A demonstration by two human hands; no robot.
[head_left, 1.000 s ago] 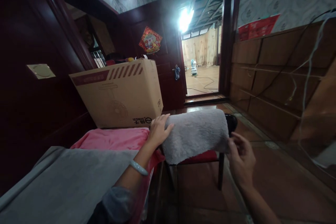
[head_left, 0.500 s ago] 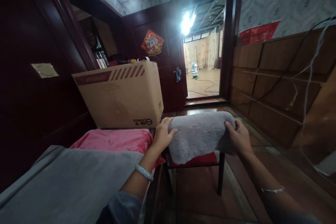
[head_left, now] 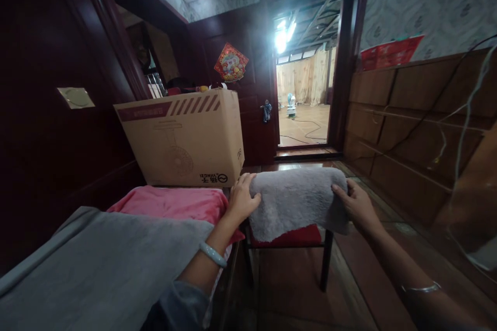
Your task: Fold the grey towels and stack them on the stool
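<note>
A grey plush cloth [head_left: 297,204] lies draped over a chair [head_left: 326,261] with a red seat and dark legs. It hangs down unevenly at the front, leaving part of the red seat [head_left: 289,236] in sight. At the cloth's upper left end, my left hand [head_left: 241,197] grips the edge, thumb on the near face and fingers over the top. My right hand [head_left: 356,201] pinches the right edge between thumb and fingers; some of those fingers are hidden behind the cloth.
On the left, a larger grey cloth [head_left: 128,264] and a pink cloth [head_left: 174,201] cover a low surface. Behind them stands a big cardboard box [head_left: 186,139]. Wooden drawers [head_left: 419,129] with loose cables line the right wall. An open doorway [head_left: 305,153] lies ahead.
The view has shifted slightly left. My right hand has eased outward a little at the cloth's right edge, which now hangs straighter. The left hand keeps its place.
</note>
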